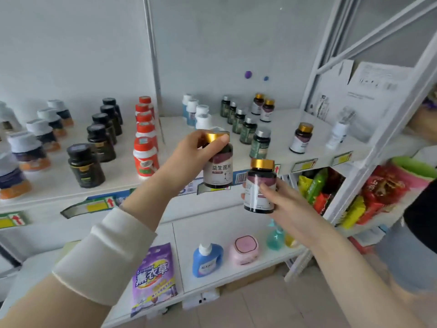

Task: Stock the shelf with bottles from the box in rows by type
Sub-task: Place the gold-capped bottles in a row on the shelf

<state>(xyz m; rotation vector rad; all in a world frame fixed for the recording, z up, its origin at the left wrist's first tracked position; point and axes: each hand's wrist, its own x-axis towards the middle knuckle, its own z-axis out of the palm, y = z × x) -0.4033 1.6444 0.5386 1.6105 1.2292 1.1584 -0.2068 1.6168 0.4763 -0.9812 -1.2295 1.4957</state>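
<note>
Left hand (196, 147) pinching a gold-capped dark plastic bottle (218, 170) by its lid, right hand (281, 200) curled round its twin (259, 185): stand both upright in the gold-capped row (301, 139).

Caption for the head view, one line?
Left hand grips one gold-capped bottle by its cap, right hand a second bottle, before a shelf holding three more.

White shelf (280, 129): upright rows of black bottles (86, 166), red-capped bottles (145, 159), white-capped bottles (196, 111), green bottles (248, 130), gold-capped bottles (267, 110).
</note>
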